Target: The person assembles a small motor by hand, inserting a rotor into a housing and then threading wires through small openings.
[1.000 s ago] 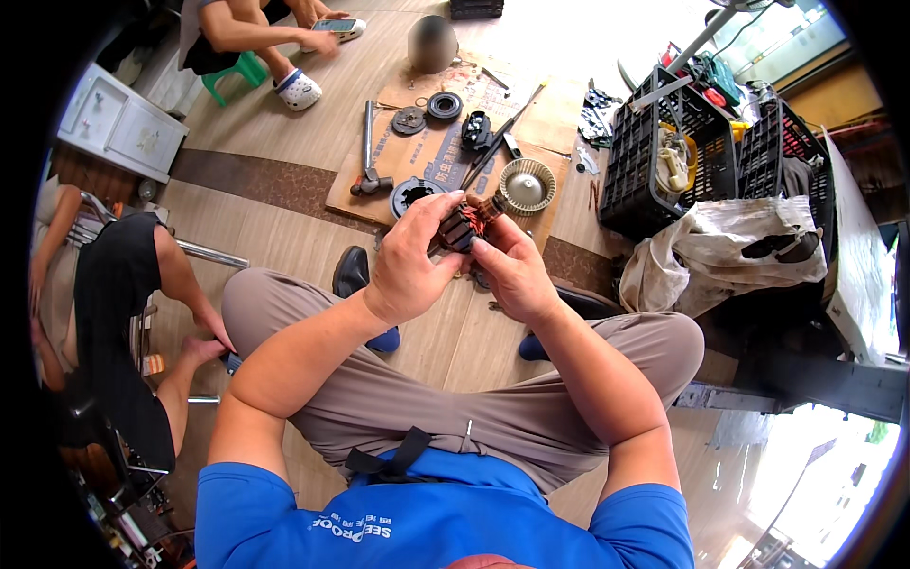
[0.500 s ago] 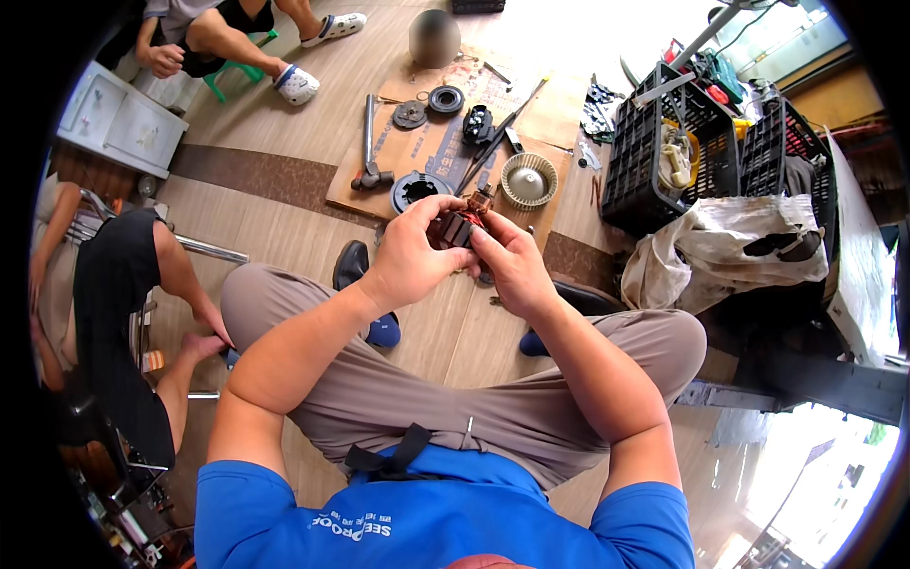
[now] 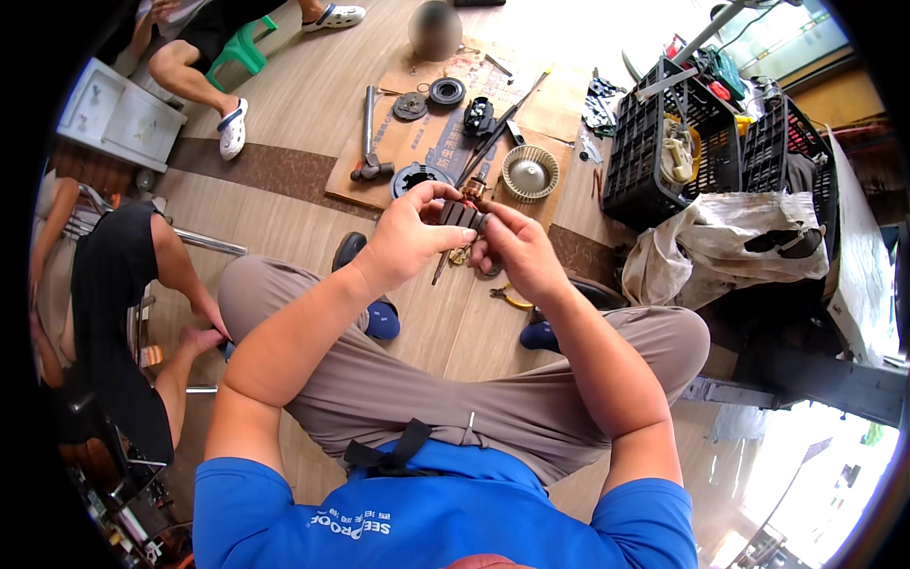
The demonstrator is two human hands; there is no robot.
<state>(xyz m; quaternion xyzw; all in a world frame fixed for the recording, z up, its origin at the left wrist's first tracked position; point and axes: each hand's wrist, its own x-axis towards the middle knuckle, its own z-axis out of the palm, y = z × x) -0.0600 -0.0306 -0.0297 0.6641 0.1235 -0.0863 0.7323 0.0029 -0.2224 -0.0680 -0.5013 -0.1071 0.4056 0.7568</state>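
My left hand [image 3: 403,242] grips a motor armature [image 3: 460,214] with dark laminations, red-brown windings and a copper end pointing away from me; its thin shaft shows below. My right hand [image 3: 517,248] pinches the armature's right side, fingertips partly hidden. Just beyond, on a cardboard sheet [image 3: 343,185], lie a hammer [image 3: 370,133], a dark flanged ring [image 3: 403,180], a squirrel-cage fan wheel [image 3: 530,173], a black round part [image 3: 446,91], a flat disc [image 3: 409,106], a black component [image 3: 480,117] and long dark rods. Small yellow-handled pliers [image 3: 512,300] lie near my right foot.
Black plastic crates [image 3: 633,161] of parts and a dirty pale cloth [image 3: 711,256] stand at right. A co-worker's bare leg [image 3: 185,76] is by a green stool [image 3: 248,57] at upper left; another person in black shorts [image 3: 114,284] sits at left beside metal tubing and a white cabinet [image 3: 114,119].
My hands have shifted round the armature, uncovering more of its copper end and the shaft below. The upper-left person's arm has drawn back and their foot has moved down and left.
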